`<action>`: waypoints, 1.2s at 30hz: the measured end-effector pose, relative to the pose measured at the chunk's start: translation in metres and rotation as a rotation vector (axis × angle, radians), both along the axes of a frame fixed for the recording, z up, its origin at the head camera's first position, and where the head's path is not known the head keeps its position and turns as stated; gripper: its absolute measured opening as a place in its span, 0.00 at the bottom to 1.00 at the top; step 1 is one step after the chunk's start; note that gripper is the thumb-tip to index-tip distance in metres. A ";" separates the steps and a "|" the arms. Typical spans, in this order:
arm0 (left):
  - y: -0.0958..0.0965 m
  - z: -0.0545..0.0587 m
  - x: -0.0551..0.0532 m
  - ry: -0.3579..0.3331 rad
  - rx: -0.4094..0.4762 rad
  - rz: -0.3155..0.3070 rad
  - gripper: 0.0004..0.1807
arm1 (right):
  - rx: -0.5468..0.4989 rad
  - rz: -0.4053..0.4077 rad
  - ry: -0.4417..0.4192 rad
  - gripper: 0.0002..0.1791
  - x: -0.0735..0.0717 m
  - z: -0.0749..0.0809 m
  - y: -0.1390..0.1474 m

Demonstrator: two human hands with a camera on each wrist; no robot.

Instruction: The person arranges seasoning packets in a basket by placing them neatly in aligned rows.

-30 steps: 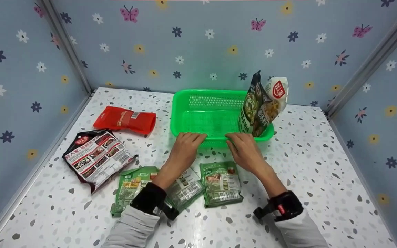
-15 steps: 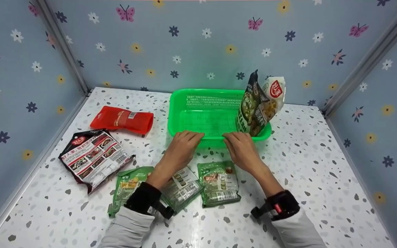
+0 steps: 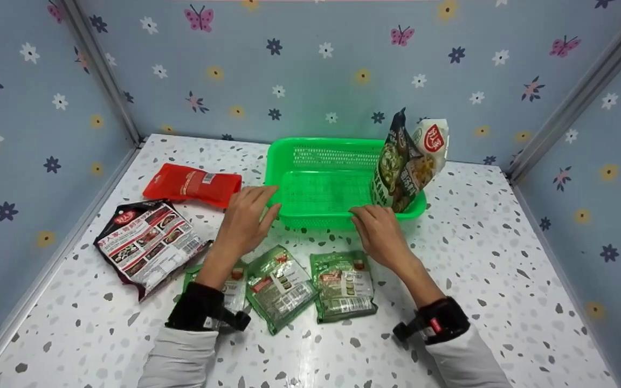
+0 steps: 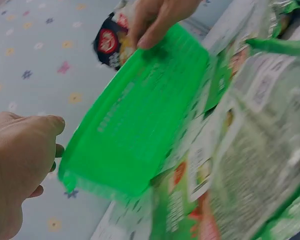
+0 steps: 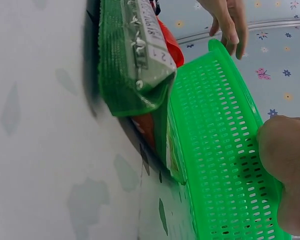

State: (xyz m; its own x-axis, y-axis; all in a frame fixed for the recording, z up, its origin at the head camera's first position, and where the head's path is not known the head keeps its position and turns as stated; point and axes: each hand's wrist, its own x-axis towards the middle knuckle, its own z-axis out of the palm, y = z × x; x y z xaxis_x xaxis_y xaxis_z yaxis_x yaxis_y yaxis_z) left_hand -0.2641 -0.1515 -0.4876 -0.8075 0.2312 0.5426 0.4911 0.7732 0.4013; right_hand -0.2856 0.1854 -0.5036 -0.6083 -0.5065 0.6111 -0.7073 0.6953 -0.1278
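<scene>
A green plastic basket [image 3: 321, 186] stands near the back wall, with two food pouches upright in its right end, one dark pouch [image 3: 391, 167] and one with a white top [image 3: 432, 140]. My right hand [image 3: 383, 234] holds the basket's front rim, fingers hooked over it. Off the basket's left front corner hovers my left hand [image 3: 246, 221], fingers loosely extended and holding nothing. In the right wrist view a small gap separates that left hand [image 5: 227, 22] from the basket. Flat green packets lie in front, one on the right [image 3: 344, 288], one in the middle [image 3: 281, 291], one partly under my left wrist [image 3: 232, 293].
A red pouch [image 3: 192, 184] lies left of the basket. Nearer, a black and white printed pouch [image 3: 151, 245] lies flat on the speckled table [image 3: 477, 242]. Patterned walls [image 3: 326, 75] enclose the back and both sides.
My left hand has let go of the basket's front rim and moved left past its corner, uncovering the middle green packet. My right hand stays on the rim.
</scene>
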 end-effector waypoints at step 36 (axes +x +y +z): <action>-0.200 -0.012 0.032 -0.489 0.189 0.697 0.43 | -0.001 0.001 -0.018 0.11 -0.001 0.000 0.001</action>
